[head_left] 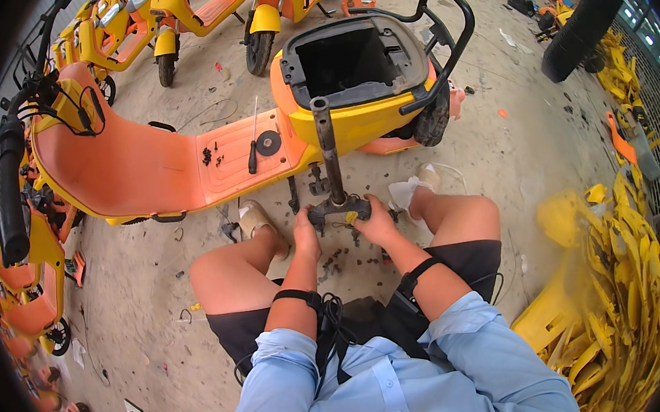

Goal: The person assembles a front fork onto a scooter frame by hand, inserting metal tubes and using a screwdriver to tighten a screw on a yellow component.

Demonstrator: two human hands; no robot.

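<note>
Nearest, at six o'clock, the person's pale blue sleeves and dark shorts fill the lower edge, with a black strap on each wrist. Just beyond, between the bare knees, both hands meet on a dark metal bracket (338,209) standing on the ground. The left hand (306,234) is curled shut around the bracket's left end. The right hand (375,223) wraps its right end, fingers closed over it, with a small yellow piece (352,217) showing at the fingertips (what it is cannot be told). From the bracket a rusty grey post (328,151) rises toward twelve o'clock. Small dark screws and bits (333,262) lie scattered on the concrete under the hands.

Further on, an orange and yellow scooter (146,163) lies across the view from nine to one o'clock, its seat compartment (349,61) open and dark. On its orange footboard rest a screwdriver (252,146) and a black disc (268,142), just beside each other. At four o'clock a heap of yellow plastic panels (628,297) is piled. More yellow scooters (195,10) stand at eleven to twelve o'clock.
</note>
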